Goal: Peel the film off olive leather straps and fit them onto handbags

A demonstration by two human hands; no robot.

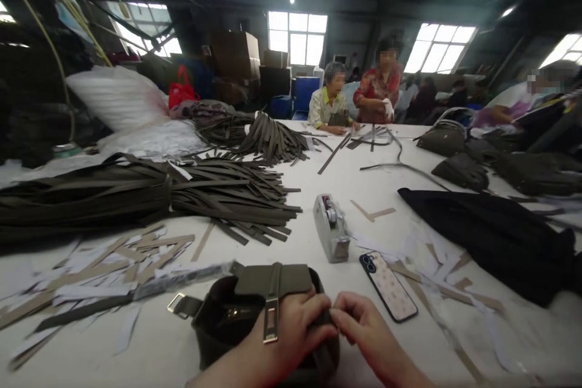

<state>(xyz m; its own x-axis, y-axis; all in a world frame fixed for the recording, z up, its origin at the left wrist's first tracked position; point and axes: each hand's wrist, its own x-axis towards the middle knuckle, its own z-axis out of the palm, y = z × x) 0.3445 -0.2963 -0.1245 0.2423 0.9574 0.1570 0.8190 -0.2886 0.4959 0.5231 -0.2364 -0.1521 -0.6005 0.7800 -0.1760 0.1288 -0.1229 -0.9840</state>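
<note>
A dark olive handbag (pixel 291 277) stands at the table's near edge, its top flap folded back. A strap with a metal buckle (pixel 175 302) sticks out on its left, and another strap with a metal end piece (pixel 271 318) hangs over the flap. My left hand (pixel 295 321) reaches across the bag's opening, its fingers closed on the bag's right side. Close beside it, my right hand (pixel 364 321) pinches at that same edge; whatever lies between its fingertips is too small to make out.
A tape dispenser (pixel 331 230) and a phone (pixel 388 285) lie beyond my hands. Bundled straps (pixel 218 194) and paper strips (pixel 104 273) cover the left side. Black cloth (pixel 482 236) lies right. Two people (pixel 330 106) are across the table; another person (pixel 513 103) works at far right.
</note>
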